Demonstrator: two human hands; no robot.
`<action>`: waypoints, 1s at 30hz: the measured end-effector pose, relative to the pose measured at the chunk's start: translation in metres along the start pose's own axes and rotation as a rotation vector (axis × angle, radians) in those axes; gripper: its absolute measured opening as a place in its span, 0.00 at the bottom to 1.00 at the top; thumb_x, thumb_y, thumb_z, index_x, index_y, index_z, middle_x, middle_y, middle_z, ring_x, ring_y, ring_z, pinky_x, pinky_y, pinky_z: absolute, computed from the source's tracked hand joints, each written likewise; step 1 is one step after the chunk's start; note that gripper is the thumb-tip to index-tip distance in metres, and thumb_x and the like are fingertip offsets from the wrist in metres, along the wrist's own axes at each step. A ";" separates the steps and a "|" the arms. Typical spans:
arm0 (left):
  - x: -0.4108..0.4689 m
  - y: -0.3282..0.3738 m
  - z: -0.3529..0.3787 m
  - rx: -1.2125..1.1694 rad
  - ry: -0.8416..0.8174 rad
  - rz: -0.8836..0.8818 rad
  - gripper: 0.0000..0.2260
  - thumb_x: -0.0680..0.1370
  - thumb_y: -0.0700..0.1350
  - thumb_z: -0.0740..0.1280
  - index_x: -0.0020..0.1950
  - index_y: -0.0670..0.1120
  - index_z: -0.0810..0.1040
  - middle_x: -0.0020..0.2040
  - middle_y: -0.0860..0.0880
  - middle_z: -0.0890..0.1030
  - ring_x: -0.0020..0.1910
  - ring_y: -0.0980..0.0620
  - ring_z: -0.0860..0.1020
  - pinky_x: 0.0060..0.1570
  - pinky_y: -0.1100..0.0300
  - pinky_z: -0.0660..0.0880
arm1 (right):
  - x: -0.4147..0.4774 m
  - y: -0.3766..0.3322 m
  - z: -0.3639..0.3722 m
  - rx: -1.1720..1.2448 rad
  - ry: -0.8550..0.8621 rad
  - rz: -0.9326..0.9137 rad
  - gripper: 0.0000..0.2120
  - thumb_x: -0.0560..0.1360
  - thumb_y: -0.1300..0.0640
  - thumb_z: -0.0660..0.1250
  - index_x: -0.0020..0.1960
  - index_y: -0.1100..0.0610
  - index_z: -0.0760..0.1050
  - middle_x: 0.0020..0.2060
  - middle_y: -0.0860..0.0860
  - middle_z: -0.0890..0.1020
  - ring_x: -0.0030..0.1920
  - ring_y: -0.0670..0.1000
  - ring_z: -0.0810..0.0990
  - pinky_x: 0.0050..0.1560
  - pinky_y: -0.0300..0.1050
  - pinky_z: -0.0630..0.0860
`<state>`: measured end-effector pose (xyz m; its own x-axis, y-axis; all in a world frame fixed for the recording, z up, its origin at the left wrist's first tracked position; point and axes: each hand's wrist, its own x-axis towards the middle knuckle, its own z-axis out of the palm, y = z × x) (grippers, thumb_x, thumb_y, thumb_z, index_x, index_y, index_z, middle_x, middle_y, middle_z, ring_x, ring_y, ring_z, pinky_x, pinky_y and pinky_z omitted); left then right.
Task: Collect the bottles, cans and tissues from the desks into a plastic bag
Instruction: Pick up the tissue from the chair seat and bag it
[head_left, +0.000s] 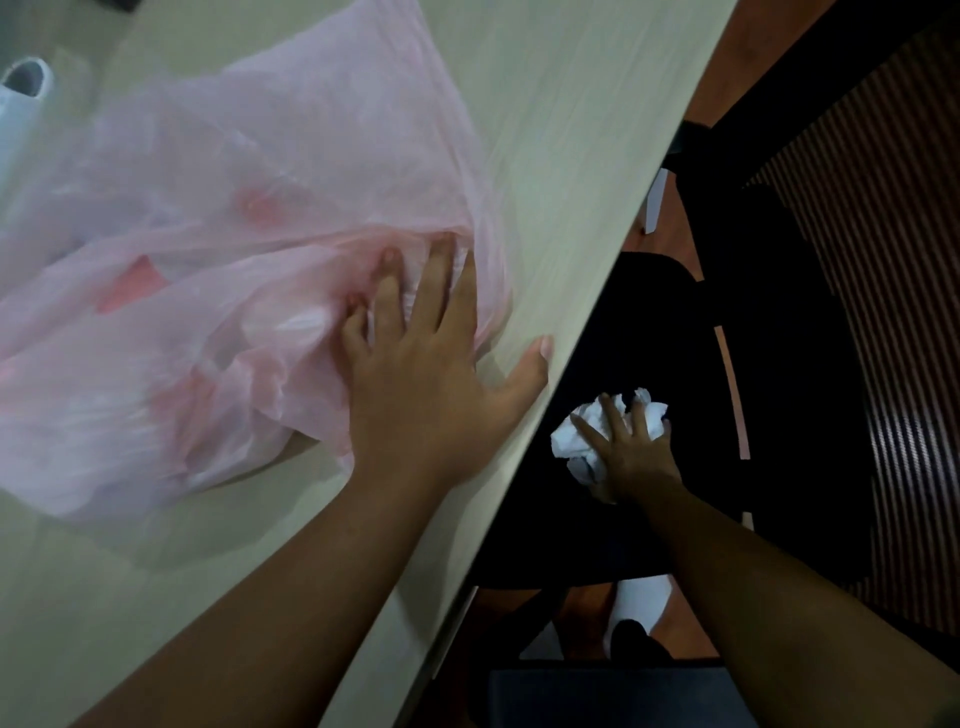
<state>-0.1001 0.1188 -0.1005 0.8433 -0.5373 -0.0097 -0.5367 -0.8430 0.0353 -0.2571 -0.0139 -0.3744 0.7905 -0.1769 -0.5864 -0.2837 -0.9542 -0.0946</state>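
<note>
A pink translucent plastic bag (218, 249) lies spread on the pale desk (561, 130), with reddish and white shapes showing through it. My left hand (431, 364) rests flat on the bag's near right edge, fingers spread, some tucked into the plastic folds. My right hand (631, 452) reaches below the desk edge and closes on a crumpled white tissue (576, 434) lying on a black chair seat (701, 364).
A white roll or tube (23, 85) sits at the desk's far left. The chair's striped backrest (893, 312) stands to the right. Reddish-brown floor (727, 73) shows beyond the desk edge, and a dark box (613, 696) sits below.
</note>
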 end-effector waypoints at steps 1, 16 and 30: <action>0.000 0.000 0.000 -0.001 0.006 0.001 0.39 0.74 0.70 0.53 0.78 0.46 0.61 0.79 0.52 0.61 0.78 0.41 0.57 0.68 0.39 0.60 | -0.003 0.001 0.001 0.018 -0.006 0.004 0.45 0.58 0.34 0.72 0.72 0.45 0.63 0.68 0.62 0.71 0.65 0.72 0.70 0.50 0.72 0.70; -0.001 -0.002 0.004 -0.010 0.034 0.006 0.39 0.73 0.70 0.54 0.78 0.47 0.61 0.78 0.52 0.62 0.77 0.39 0.59 0.68 0.39 0.60 | -0.012 0.010 -0.031 0.218 0.201 0.143 0.27 0.59 0.68 0.74 0.56 0.62 0.69 0.42 0.64 0.77 0.37 0.64 0.78 0.29 0.50 0.75; -0.002 0.000 -0.008 -0.027 -0.091 -0.003 0.40 0.74 0.70 0.50 0.79 0.48 0.56 0.80 0.52 0.57 0.78 0.40 0.54 0.72 0.38 0.55 | -0.093 0.028 -0.134 0.145 0.481 0.192 0.22 0.59 0.67 0.77 0.49 0.63 0.71 0.41 0.61 0.75 0.37 0.61 0.74 0.35 0.52 0.73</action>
<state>-0.1012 0.1204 -0.0922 0.8381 -0.5361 -0.1006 -0.5325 -0.8441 0.0618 -0.2661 -0.0563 -0.2150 0.8668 -0.4680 -0.1720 -0.4928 -0.8568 -0.1519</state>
